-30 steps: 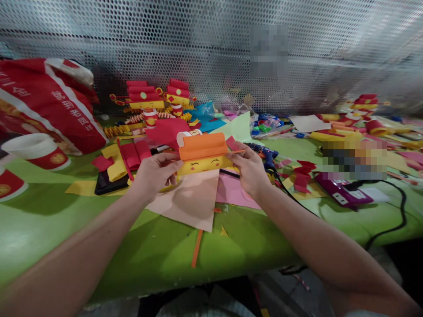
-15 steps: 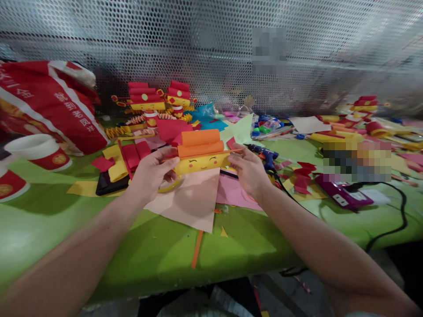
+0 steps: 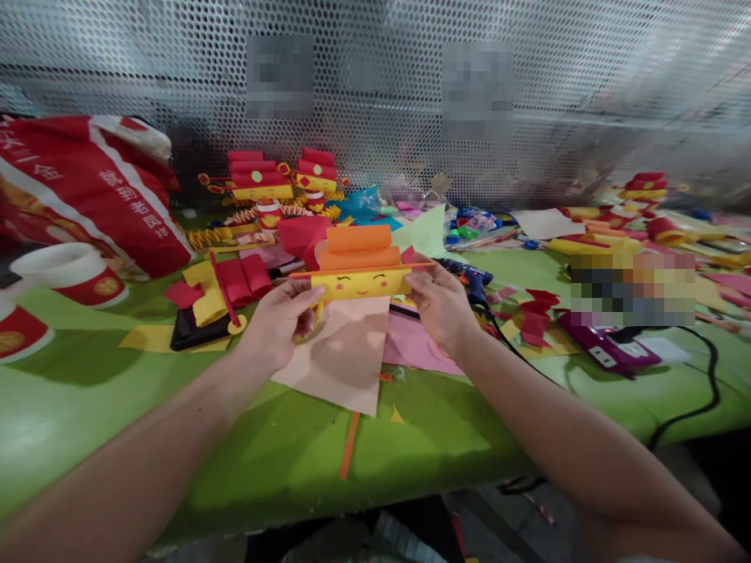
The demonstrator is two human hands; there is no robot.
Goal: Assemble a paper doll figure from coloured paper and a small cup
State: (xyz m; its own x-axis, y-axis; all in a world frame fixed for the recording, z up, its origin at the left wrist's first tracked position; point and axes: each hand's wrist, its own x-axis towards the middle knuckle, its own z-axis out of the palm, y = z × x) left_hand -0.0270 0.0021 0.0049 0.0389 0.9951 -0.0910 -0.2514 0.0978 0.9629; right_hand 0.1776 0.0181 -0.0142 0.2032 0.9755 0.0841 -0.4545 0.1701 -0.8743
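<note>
Between my two hands is a paper figure head [image 3: 361, 285], a yellow roll with a drawn smiling face. Two orange paper rolls [image 3: 359, 249] are stacked on top of it, and thin orange strips stick out at both sides. The fingers of my left hand [image 3: 287, 313] pinch its left end. At the right end, my right hand [image 3: 440, 301] grips it between thumb and fingers. A yellow paper loop shows by my left fingers; what it joins is hidden. Below lies a pale pink paper sheet [image 3: 340, 356] on the green table [image 3: 282, 461].
Finished red-hatted figures [image 3: 258, 176] stand at the back left. A blue glue gun [image 3: 469, 275] lies behind my right hand, its cord running to a purple power strip [image 3: 610, 344]. White-and-red paper cups [image 3: 76, 274] and a red bag [image 3: 88, 188] are at left.
The head has shifted very slightly, and its left strip now shows more. My left fingers have moved a little on the left end. Both hands still hold it.
</note>
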